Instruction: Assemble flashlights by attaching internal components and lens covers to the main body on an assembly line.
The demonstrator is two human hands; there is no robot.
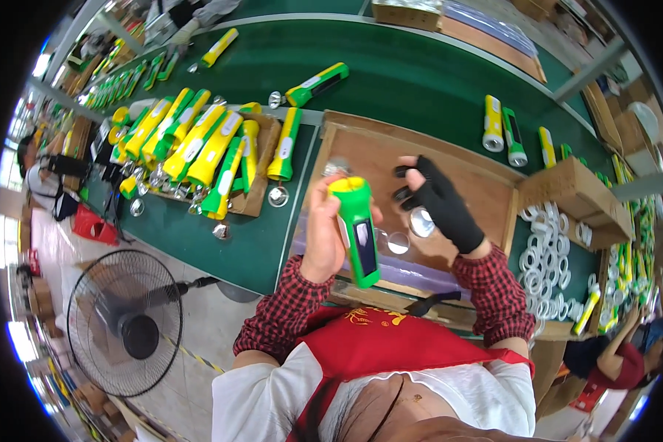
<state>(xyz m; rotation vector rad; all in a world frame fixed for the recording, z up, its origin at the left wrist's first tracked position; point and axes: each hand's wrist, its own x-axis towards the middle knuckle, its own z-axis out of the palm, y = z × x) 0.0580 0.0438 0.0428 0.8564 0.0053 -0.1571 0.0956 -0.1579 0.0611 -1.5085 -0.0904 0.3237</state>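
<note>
My left hand is wrapped round a green and yellow flashlight, its yellow end up and a dark panel along its side. To the right, my right hand wears a black glove with some bare fingertips showing. Its fingers are apart and partly bent, with nothing visible between them. A shiny round reflector shows just below that palm; whether it touches the hand I cannot tell. Beneath my hands is a shallow wooden tray, where a clear round lens lies near the flashlight.
Left of the tray, several flashlights and loose reflectors fill a cardboard box. White rings are piled at the right beside a cardboard carton. More flashlights stand on the green bench. A black fan stands at the lower left.
</note>
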